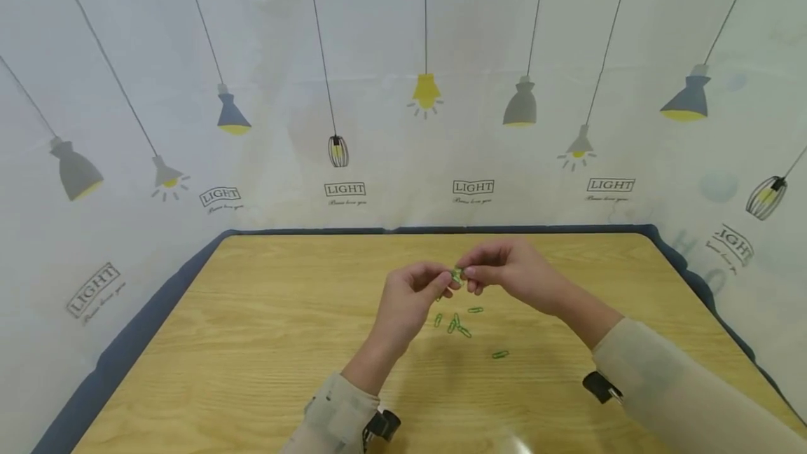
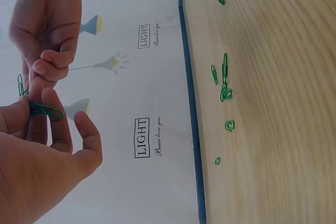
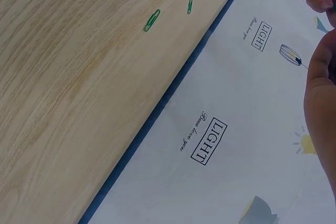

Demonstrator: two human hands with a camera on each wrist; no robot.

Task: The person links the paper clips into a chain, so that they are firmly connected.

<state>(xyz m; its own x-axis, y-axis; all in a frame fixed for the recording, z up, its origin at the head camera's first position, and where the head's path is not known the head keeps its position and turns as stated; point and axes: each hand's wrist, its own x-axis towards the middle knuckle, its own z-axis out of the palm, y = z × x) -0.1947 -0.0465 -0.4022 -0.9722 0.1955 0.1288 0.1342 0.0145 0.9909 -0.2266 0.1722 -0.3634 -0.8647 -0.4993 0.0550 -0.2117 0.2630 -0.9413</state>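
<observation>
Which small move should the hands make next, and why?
Perhaps ease the right hand slightly toward the left hand, which pinches a green paper clip; a second clip shows close by, at the right hand, so linking them seems sensible.

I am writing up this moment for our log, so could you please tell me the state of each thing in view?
Left hand: pinching the first green clip
First green clip: raised, partly covered by fingers
Right hand: fingers curled, pinching at the second green clip
Second green clip: raised, partly hidden; whether linked to the first, I cannot tell
Loose clips: lying on the table, a few bunched together
Sleeves: down over the forearms
</observation>
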